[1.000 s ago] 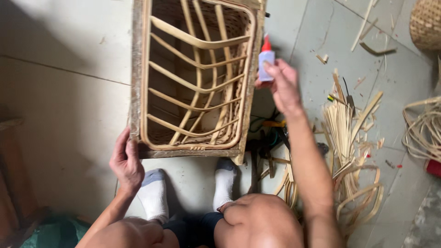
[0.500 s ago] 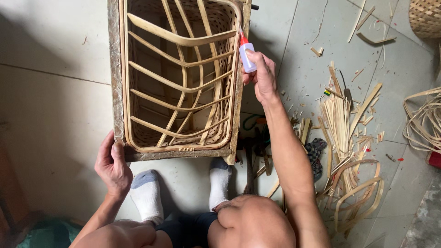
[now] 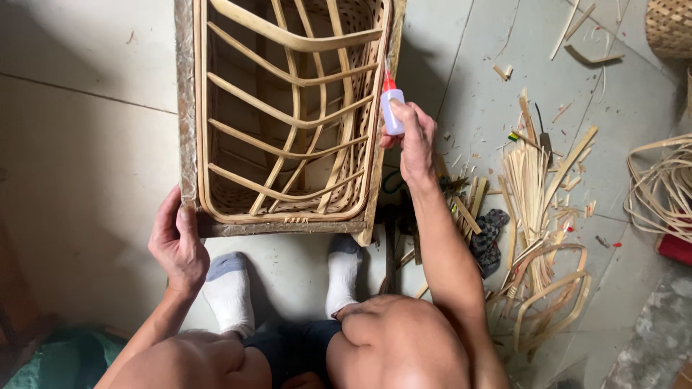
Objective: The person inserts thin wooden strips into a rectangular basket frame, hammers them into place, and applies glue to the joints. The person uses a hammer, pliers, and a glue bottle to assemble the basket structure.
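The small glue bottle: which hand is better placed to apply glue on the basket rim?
Right. The right hand holds the glue bottle, nozzle at the basket's right rim; the left hand grips its near-left corner.

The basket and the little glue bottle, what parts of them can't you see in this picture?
Head view:
- Bamboo basket frame: its far end is cut off by the top edge.
- Glue bottle: its lower part is hidden under the right hand; whether glue is coming out is too small to tell.
- Left hand: fingertips hidden behind the frame's corner.
- Woven basket: cut off by the corner.
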